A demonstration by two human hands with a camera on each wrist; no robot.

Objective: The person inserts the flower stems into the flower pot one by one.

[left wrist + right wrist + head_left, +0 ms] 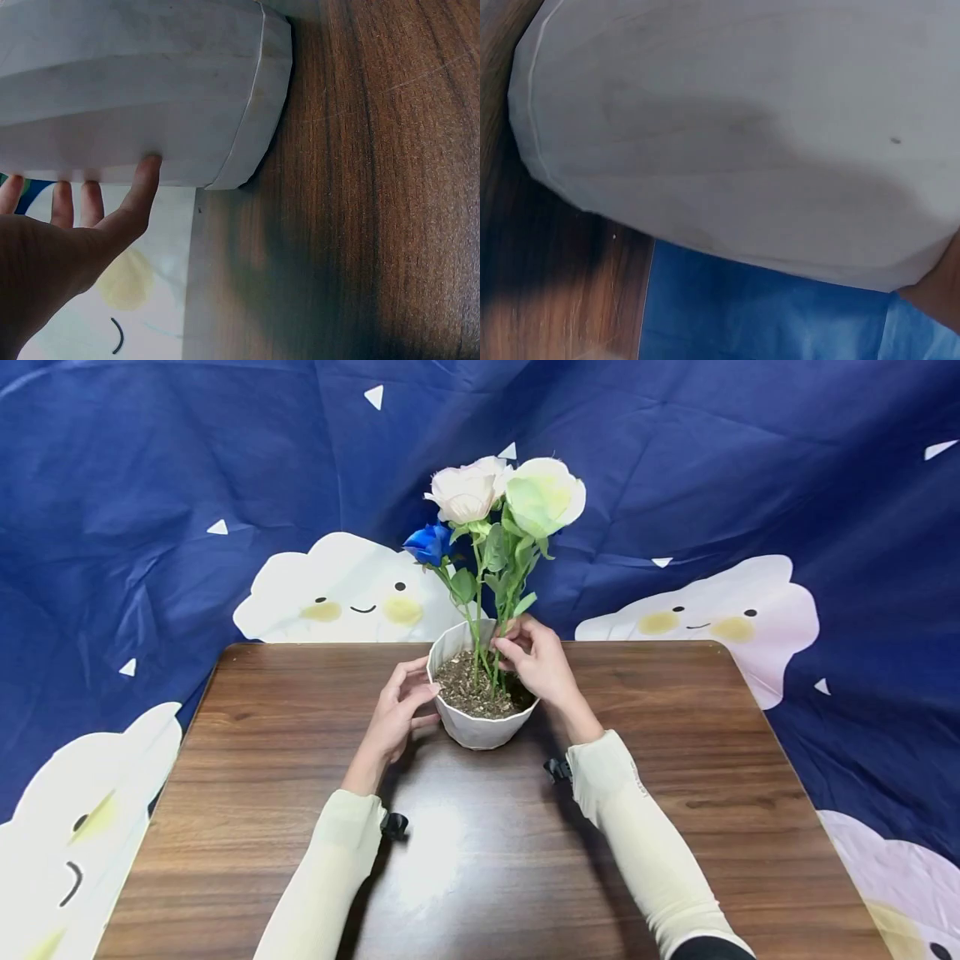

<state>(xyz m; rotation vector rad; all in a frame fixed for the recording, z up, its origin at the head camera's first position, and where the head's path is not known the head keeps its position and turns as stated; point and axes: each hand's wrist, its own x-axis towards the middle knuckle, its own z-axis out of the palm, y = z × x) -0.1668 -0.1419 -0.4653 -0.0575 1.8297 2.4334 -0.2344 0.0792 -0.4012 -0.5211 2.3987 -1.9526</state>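
Note:
A white faceted flowerpot (480, 727) filled with brown soil (468, 681) stands on the table. Three artificial roses rise from it on green stems: a blue rose (430, 543), a pale pink rose (465, 491) and a white-green rose (546, 497). My left hand (393, 710) rests spread fingers and thumb against the pot's left side; in the left wrist view the thumb tip (152, 163) touches the wall. Reaching over the right rim, my right hand (542, 662) pinches a stem (501, 643) low above the soil. Its fingertips are mostly hidden in the right wrist view, where the pot wall (727, 142) fills most of the frame.
The brown wooden table (675, 793) extends on both sides of the pot, its back edge just behind it. A blue cloth (187, 460) with white cloud faces hangs behind. Dark wrist cameras sit at both cream sleeves (637, 827).

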